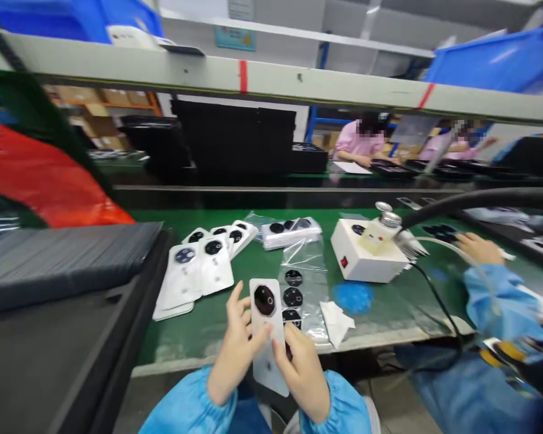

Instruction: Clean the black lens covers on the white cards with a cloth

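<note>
A white phone back cover (269, 361) with a dark octagonal camera lens piece is held tilted above the table's front edge. My right hand (305, 371) grips its right edge, thumb on the front. A dark patch shows by those fingers; I cannot tell what it is. My left hand (235, 343) is at the cover's left side with fingers spread and the thumb over its face. Just behind lies a clear plastic sheet (314, 271) with black round lens pieces (292, 296). More white back covers (181, 280) lie overlapping to the left.
A white box with a red switch (362, 253) carries a pump bottle (384, 226). Nearby are a blue round patch (353, 297) and crumpled tissue (337, 322). A dark tray (72, 265) stands left. A co-worker's hand (479, 248) is at right. A shelf beam (271, 75) spans overhead.
</note>
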`<state>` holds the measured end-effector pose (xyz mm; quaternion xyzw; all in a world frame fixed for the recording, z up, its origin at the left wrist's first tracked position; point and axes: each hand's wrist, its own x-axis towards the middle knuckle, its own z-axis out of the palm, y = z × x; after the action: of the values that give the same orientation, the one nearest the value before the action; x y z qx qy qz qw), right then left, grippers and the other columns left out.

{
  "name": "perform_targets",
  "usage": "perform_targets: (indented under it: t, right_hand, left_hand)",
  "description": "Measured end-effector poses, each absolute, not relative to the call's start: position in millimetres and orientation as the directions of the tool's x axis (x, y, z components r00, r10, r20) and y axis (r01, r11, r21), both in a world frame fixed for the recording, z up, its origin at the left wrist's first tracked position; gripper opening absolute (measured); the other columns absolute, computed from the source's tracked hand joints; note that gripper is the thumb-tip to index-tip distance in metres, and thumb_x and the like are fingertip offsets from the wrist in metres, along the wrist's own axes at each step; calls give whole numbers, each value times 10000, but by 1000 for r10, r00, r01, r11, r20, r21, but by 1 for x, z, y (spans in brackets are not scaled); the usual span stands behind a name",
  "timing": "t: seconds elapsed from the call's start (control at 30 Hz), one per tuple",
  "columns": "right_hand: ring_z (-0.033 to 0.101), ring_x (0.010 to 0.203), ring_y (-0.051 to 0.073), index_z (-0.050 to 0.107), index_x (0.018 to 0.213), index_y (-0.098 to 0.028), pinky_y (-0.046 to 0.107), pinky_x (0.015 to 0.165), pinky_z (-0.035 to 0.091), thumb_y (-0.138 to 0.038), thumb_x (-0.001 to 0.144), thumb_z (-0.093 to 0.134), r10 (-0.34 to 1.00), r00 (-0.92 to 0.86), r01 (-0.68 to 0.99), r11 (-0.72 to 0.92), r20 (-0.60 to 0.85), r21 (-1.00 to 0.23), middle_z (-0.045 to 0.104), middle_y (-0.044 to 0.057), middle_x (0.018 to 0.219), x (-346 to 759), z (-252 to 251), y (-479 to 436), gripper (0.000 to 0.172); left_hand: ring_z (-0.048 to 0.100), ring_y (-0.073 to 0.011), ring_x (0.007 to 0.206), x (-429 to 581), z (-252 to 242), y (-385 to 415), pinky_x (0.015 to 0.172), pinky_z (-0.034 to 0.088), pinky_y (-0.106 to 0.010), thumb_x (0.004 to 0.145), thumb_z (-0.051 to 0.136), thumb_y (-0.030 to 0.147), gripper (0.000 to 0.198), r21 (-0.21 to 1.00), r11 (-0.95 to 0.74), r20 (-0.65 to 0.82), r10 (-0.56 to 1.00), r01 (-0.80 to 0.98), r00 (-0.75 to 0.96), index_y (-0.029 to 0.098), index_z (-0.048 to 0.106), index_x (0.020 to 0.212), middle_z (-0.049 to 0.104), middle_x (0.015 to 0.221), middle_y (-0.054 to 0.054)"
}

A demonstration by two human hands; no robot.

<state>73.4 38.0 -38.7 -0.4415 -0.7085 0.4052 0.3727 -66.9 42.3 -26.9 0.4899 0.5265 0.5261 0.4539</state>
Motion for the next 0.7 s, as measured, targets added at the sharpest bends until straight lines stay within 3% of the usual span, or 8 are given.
perform_targets:
  t: [0.1,0.27,0.33,0.4,0.5,0.6,0.7]
  right_hand:
    - [518,803,214,543,841,-164,372,734,426,-279,870,374,881,-398,346,401,255,-848,557,93,836,62,-38,36,206]
    - [550,749,188,544,865,-185,312,640,458,-333,851,490,810,-504,462,545,298,-699,573,52,807,62,-32,35,158]
    - [535,694,166,539,837,-195,290,605,442,-338,838,518,804,-543,493,538,242,-683,546,20,751,65,-24,35,145]
    - [532,688,160,536,819,-203,290,611,429,-299,818,541,799,-574,507,517,178,-689,540,7,738,67,-12,37,97]
    - [528,680,174,538,789,-206,331,633,412,-241,760,588,782,-614,504,490,103,-711,550,10,735,62,13,50,68]
    - [524,674,151,548,777,-194,329,662,430,-251,767,600,784,-617,481,447,71,-754,555,-6,701,44,29,87,78]
    - [560,778,130,563,934,-144,325,725,481,-312,839,559,845,-535,492,308,-4,-814,582,13,855,16,23,139,192]
  left_hand:
    - [487,-294,1195,-63,-22,42,988,409,-447,734,644,280,868,981,-66,92,986,180,-140,256,115,1422,415,1314,-143]
    - [413,-302,1241,-88,-5,62,1031,361,-473,690,703,271,725,892,-94,180,971,442,-157,270,378,1338,434,1357,-101]
    - [441,-299,1205,-111,2,84,979,363,-552,815,595,307,551,835,-43,217,941,548,-258,206,389,1316,425,1357,-113]
    - [490,-271,1142,-135,5,110,936,411,-517,851,546,333,432,775,91,211,896,625,-392,198,459,1252,460,1315,-108]
    - [521,-260,1097,-162,1,140,901,439,-500,852,544,338,397,683,285,185,823,673,-537,175,491,1210,504,1257,-105]
    - [538,-251,1069,-170,-9,154,877,459,-483,856,539,337,383,626,369,180,789,687,-588,170,499,1198,521,1234,-104]
    - [543,-248,1060,-166,-15,157,868,466,-477,857,537,338,381,614,391,182,775,686,-605,170,499,1197,525,1227,-104]
